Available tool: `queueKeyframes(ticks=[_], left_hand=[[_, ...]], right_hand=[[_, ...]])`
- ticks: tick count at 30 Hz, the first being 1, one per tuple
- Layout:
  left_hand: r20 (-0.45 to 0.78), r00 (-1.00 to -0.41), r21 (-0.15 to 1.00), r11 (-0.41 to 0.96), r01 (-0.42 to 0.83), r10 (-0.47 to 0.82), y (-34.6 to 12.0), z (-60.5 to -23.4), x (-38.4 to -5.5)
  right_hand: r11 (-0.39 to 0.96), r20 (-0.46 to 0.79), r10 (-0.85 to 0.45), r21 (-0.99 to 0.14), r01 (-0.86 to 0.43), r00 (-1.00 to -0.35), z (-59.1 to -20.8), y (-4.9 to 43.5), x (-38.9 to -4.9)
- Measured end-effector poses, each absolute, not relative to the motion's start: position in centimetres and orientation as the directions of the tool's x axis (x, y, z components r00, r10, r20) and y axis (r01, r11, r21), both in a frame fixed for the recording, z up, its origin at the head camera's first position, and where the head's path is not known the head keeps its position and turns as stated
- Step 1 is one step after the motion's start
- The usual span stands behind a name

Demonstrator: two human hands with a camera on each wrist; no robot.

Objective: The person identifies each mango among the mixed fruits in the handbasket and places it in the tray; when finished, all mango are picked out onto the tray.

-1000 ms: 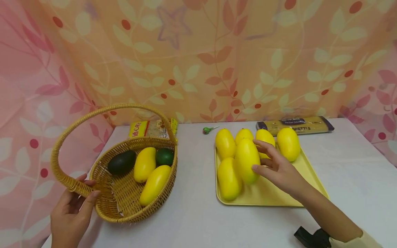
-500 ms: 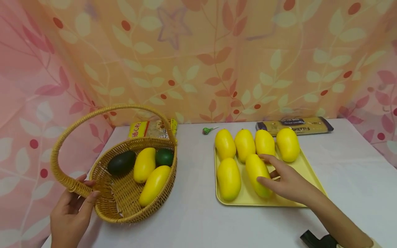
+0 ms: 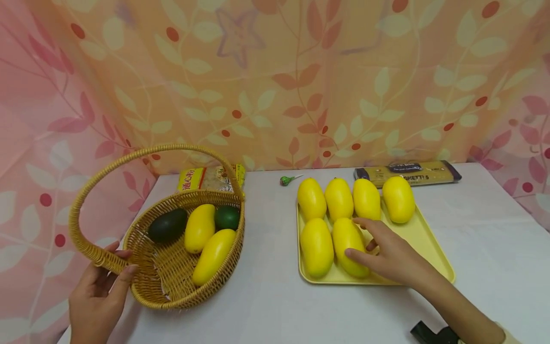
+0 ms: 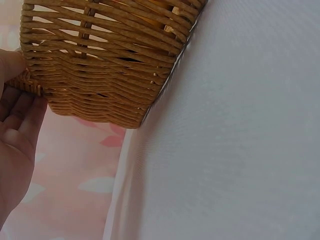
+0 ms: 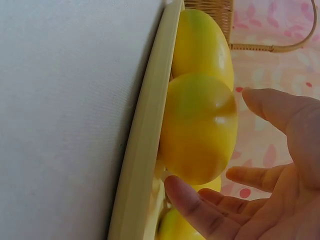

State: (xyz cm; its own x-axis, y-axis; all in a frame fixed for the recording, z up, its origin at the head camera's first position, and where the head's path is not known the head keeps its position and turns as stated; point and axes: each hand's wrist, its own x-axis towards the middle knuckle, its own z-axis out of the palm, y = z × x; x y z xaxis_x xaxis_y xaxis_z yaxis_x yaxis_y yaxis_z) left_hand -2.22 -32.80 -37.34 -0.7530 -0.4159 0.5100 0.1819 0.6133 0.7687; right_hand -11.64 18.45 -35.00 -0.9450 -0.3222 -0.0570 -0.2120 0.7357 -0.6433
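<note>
My left hand (image 3: 96,301) grips the handle of a wicker basket (image 3: 180,302) at its base, thumb and fingers around it. Inside the basket are two yellow mangoes (image 3: 200,229) and two dark green avocado-like fruits (image 3: 168,226). On the right, my right hand (image 3: 391,251) is over the second mango (image 3: 345,241) in the front row of a yellow tray (image 3: 423,246). Its thumb and fingers are spread around that mango (image 5: 200,130), with gaps showing in the right wrist view. Another mango (image 3: 317,248) lies just left of it, and several line the tray's back.
A yellow-labelled food packet (image 3: 210,178) lies behind the basket. At the back centre is a green lollipop (image 3: 286,180), and behind the tray a spaghetti pack (image 3: 412,173). A floral curtain (image 3: 266,95) hangs behind the white-covered table (image 3: 266,267).
My right hand brought a mango down from over the back row into the tray's front row, then moved it left beside the other one. Its fingers have loosened. The left hand stays on the handle.
</note>
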Motion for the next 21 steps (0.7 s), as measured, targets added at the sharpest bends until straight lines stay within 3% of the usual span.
queueKeyframes(ticks=[11,21], left_hand=[[0.508,-0.753,0.77,0.612,0.18,-0.417,-32.7,-37.2,-2.2],[0.498,-0.752,0.775,0.61,0.165,-0.431,-32.6,-37.2,-2.2]], right_hand=[[0.753,-0.03,-0.316,-0.616,-0.232,-0.948,-34.4,18.4,-11.6],[0.737,0.163,-0.336,-0.568,-0.367,-0.928,-33.5,15.6,-11.6]])
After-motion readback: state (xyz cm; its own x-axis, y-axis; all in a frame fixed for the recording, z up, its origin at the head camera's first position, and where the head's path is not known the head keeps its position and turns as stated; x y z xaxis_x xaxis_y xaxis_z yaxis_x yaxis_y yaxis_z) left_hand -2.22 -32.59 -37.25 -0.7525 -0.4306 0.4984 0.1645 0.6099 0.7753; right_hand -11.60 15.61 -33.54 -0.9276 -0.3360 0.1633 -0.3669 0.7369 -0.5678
